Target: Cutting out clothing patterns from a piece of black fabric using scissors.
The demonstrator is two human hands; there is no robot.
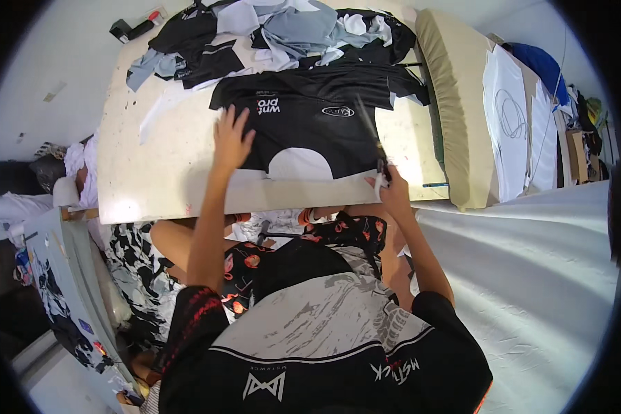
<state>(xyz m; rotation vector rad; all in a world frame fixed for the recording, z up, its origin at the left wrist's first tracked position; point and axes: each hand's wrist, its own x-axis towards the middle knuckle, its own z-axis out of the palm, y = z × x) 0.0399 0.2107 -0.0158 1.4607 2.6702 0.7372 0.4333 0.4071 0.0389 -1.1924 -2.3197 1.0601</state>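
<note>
A black garment piece (pixel 300 127) with white printing lies spread on the pale table, its curved neckline cutout toward me. My left hand (pixel 233 140) rests at its left edge, fingers spread, holding nothing. In my right hand (pixel 393 188) is a pair of scissors (pixel 378 146), gripped by the handles near the table's front edge. Their long blades point away from me over the right part of the black piece. A scrap of white material shows beside the right fingers; whether they hold it I cannot tell.
A heap of black, grey and white fabric pieces (pixel 283 34) covers the far side of the table (pixel 145 172). A beige padded board (pixel 455 110) borders it on the right. A blue pen-like stick (pixel 435 185) lies at the right front corner. Fabric scraps (pixel 141 276) pile below left.
</note>
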